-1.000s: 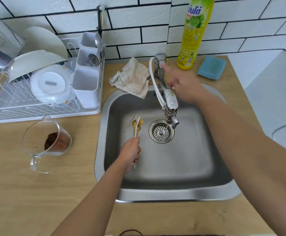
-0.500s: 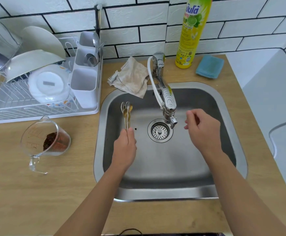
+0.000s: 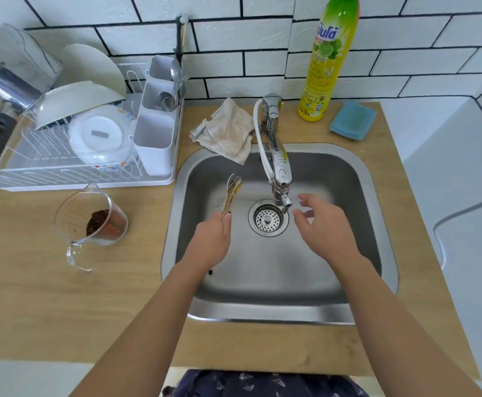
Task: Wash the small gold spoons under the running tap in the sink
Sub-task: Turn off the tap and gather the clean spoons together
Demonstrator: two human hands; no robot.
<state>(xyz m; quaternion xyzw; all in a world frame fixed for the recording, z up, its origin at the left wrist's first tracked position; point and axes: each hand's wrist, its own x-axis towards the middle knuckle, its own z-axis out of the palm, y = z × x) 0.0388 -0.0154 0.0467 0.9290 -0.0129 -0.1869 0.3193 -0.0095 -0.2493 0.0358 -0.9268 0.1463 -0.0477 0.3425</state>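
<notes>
My left hand [image 3: 212, 242] grips a bundle of small gold spoons [image 3: 231, 193] by their handles, bowls pointing away from me, over the left half of the steel sink [image 3: 265, 308]. The chrome tap [image 3: 277, 159] reaches over the drain [image 3: 268, 217]; I cannot tell whether water is running. My right hand [image 3: 324, 230] hovers over the sink just right of the tap's nozzle, fingers apart and holding nothing. The spoons are left of the nozzle, not under it.
A crumpled cloth [image 3: 228, 130] lies on the sink's back rim. A yellow dish soap bottle [image 3: 325, 61] and blue sponge cloth [image 3: 353, 120] sit behind right. A dish rack [image 3: 70, 164] with bowls and a cutlery holder stands left, and a glass measuring cup [image 3: 91, 222] with brown powder.
My right hand left the tap lever at the back and came down to the right of the nozzle. My left hand shifted the spoons slightly left and away from the drain.
</notes>
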